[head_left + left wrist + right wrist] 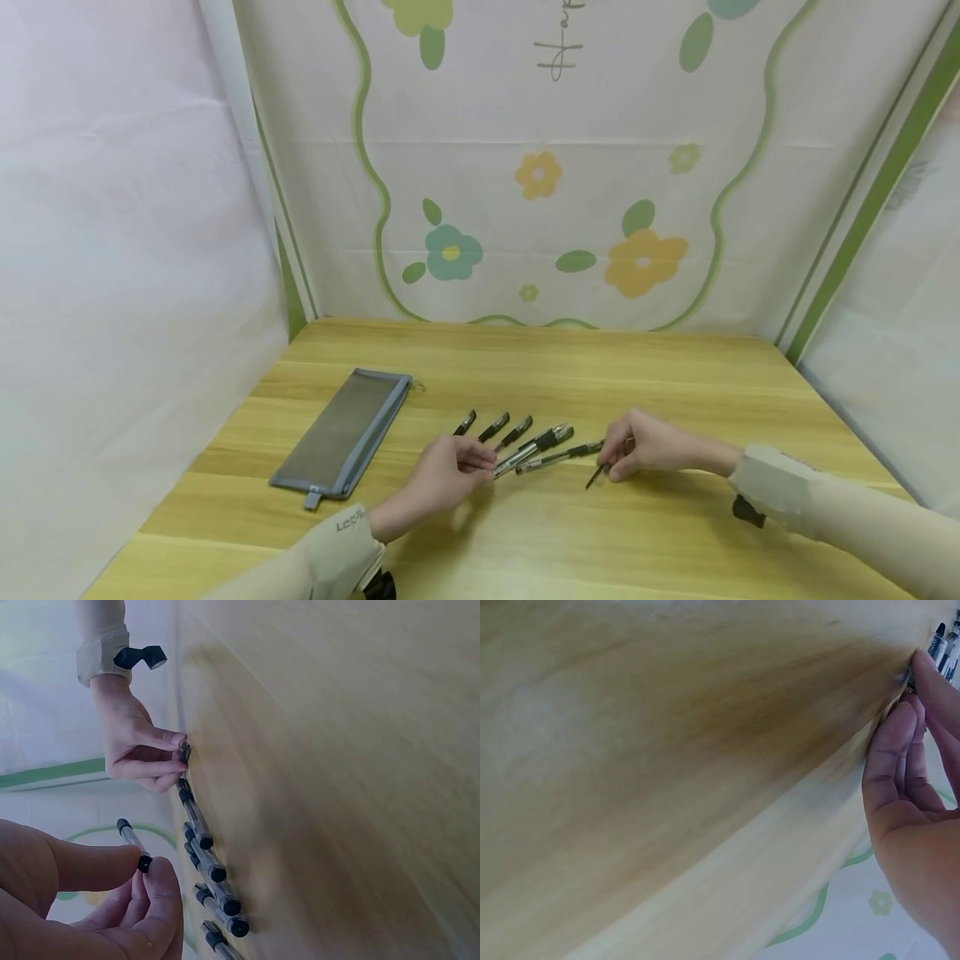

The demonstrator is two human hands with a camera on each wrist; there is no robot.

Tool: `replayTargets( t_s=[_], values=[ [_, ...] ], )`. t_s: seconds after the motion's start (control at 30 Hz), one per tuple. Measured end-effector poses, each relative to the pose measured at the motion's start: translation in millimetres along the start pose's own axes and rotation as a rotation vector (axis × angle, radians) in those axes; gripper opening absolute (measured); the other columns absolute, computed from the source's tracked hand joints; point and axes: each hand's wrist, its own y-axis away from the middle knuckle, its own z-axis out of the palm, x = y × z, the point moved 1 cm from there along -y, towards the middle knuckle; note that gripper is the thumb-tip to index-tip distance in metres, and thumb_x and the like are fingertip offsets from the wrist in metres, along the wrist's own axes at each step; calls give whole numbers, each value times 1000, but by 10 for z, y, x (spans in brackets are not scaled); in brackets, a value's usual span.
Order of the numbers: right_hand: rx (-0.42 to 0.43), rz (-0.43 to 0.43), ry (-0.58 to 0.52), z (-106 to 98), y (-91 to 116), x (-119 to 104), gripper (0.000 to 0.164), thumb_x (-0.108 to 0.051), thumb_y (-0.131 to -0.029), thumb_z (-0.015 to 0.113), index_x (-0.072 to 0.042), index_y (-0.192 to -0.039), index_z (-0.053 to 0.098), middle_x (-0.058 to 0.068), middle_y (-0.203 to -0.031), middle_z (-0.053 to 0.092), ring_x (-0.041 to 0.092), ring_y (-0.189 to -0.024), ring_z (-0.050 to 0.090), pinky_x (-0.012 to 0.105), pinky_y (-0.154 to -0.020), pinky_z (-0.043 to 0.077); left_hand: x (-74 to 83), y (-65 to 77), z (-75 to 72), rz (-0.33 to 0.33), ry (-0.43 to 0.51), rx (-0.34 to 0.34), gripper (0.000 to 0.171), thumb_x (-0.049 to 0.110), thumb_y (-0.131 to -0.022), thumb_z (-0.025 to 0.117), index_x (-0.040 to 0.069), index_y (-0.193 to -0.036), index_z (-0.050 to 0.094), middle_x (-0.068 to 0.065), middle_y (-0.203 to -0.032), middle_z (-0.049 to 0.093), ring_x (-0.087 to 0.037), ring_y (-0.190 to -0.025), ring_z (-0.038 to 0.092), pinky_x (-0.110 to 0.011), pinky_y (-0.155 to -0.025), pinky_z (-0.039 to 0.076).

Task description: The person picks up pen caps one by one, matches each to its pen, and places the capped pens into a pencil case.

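My left hand [442, 475] pinches a clear-barrelled pen [525, 452] near its rear end, between thumb and fingers. The front of this pen, with a dark grip and bright tip, points up and right in the head view. My right hand [643, 446], low over the table, pinches a short, thin black piece [596, 477] that looks like a pen cap, partly hidden by the fingers. Between the hands lies another pen [553, 458], its dark-grip end close to the right fingertips. Several black-capped pens [221, 904] lie in a fanned row, partly behind the left hand in the head view.
A flat grey mesh pouch [333, 433] with blue edging, a zip and a small ring lies left of the pens on the wooden table [600, 375]. Pale cloth walls [487, 108] with printed flowers stand behind and at both sides.
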Motion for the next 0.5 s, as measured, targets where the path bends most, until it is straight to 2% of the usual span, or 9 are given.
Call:
replayTargets(
  t_s=[0.33,0.5],
  values=[
    [-7,9,5,0,9,24,13,-14,-82,81,-11,-94,76,5,-87,68,15,-72,62,30,-63,55,-17,0,-13,-9,-7,-4,19,-2,-84,74,-3,-102,70,-5,-92,70,-16,-82,65,-23,-74,54],
    [8,33,10,-8,23,47,11,-14,-84,80,-12,-93,75,3,-86,69,15,-73,64,32,-64,56,-13,19,-18,-36,13,-6,20,-1,-84,75,-3,-104,69,-6,-93,69,-17,-82,64,-24,-73,54]
  ],
)
